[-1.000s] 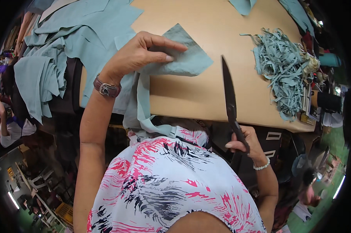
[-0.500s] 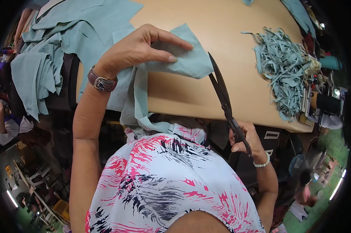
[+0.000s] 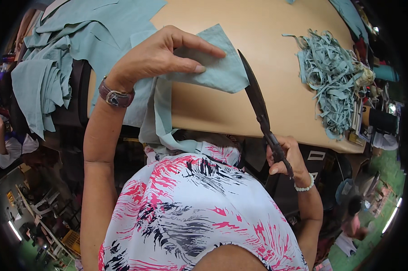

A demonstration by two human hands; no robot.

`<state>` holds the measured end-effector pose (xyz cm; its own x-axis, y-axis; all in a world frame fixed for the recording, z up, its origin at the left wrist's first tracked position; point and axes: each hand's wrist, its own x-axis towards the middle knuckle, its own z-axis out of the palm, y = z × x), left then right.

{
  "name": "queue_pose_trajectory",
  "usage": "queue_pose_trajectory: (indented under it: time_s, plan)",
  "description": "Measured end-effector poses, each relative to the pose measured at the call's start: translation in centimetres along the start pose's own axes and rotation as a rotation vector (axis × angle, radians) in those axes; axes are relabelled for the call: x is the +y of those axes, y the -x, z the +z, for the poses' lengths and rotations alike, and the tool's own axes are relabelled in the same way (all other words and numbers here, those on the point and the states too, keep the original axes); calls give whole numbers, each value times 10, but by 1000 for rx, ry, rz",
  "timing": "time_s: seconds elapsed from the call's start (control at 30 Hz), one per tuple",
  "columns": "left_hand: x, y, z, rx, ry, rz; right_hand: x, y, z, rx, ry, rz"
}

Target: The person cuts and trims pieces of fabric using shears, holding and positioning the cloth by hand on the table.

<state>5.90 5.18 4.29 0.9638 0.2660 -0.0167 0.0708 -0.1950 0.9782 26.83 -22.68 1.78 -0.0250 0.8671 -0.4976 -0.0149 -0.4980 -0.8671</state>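
Observation:
My left hand point(image 3: 168, 56) pinches a strip of light teal fabric point(image 3: 224, 67) between thumb and fingers, holding its end up over the table. The rest of that strip hangs down over the table's front edge toward my lap. Wrapped round the handles of large dark scissors point(image 3: 257, 101), my right hand point(image 3: 285, 156) is closed at the table's edge. The scissors point up and away, their blades together along the right edge of the held fabric. Whether a blade touches the cloth I cannot tell.
Teal fabric pieces point(image 3: 89, 38) lie heaped at the left, some draping over the table's side. A tangled pile of thin teal offcuts point(image 3: 332, 81) sits on the right of the tan table point(image 3: 204, 115). Beyond the left edge a person in a white top point(image 3: 16, 151) is seen.
The scissor blades have gone from slightly apart to together, and their tips have shifted up and left. The held fabric end has risen slightly.

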Motion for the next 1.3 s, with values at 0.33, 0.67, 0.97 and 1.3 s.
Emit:
queue_pose_trajectory:
  time_s: [0.33,0.67,0.97,1.3]
  plan:
    - [3,0,-1,15,-38,4,0,-4,2,-12,-32,-10]
    - [6,2,-1,23,-40,-10,2,-2,4,-4,-33,-9]
    - [9,2,-1,52,7,-36,7,3,2,35,64,-48]
    - [12,2,-1,64,25,-69,4,6,4,68,179,-76]
